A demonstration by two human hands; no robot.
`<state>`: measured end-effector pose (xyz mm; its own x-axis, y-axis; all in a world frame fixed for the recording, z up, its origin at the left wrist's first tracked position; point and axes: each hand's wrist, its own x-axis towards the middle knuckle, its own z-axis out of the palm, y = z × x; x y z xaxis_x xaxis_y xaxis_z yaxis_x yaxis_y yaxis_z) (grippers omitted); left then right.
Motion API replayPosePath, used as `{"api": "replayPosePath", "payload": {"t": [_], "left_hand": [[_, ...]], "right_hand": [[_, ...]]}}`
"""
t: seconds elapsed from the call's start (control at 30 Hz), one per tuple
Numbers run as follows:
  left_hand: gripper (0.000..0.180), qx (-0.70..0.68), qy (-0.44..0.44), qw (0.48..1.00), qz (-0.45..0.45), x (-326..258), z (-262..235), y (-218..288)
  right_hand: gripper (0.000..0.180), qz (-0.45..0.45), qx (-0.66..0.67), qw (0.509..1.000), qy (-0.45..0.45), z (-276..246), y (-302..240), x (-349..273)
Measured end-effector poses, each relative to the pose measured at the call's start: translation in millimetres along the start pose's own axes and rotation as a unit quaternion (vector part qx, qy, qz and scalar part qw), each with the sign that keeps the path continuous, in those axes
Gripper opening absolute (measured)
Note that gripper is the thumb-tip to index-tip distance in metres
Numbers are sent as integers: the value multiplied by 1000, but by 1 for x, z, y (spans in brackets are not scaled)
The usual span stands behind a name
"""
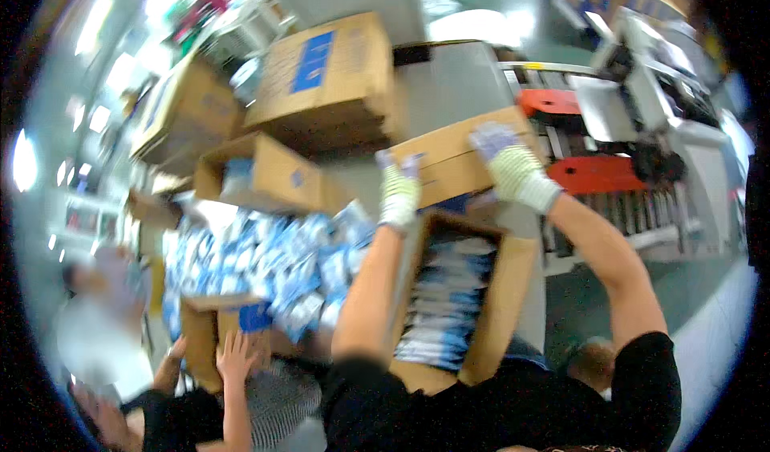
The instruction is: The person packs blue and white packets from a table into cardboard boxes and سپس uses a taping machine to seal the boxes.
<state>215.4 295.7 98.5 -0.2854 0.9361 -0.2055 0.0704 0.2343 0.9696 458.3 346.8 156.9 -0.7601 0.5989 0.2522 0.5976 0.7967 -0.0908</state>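
Both my hands wear pale gloves with yellow-green cuffs and rest on a closed cardboard box (447, 157) ahead of me. My left hand (399, 186) grips its left end, thumb on the top and fingers along the side. My right hand (505, 154) lies flat on the top near the right end, fingers stretched out. Closer to me, between my forearms, stands an open cardboard box (513, 279), its flaps spread. Rows of blue-and-white packets (449, 304) fill it. The underside of the closed box is hidden.
To the right runs a roller conveyor (634, 211) with a machine having red plates (593, 175). A heap of blue-and-white packets (273, 251) covers the table at left. Large cartons (321, 75) stand behind. At lower left, a co-worker's hand (237, 360) is beside another box (200, 332).
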Motion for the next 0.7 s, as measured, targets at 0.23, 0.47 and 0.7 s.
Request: {"api": "replayPosePath", "payload": {"t": [0.23,0.47,0.7], "left_hand": [[81,81,13,992,94,6,0,12],[79,157,-28,974,161,16,-19,19],[75,111,-60,982,140,39,15,36]], "right_hand": [[104,38,-4,999,-29,-7,5,-4],[99,21,-6,1000,-17,-6,0,10],[100,36,-13,999,-17,-1,39,12]]}}
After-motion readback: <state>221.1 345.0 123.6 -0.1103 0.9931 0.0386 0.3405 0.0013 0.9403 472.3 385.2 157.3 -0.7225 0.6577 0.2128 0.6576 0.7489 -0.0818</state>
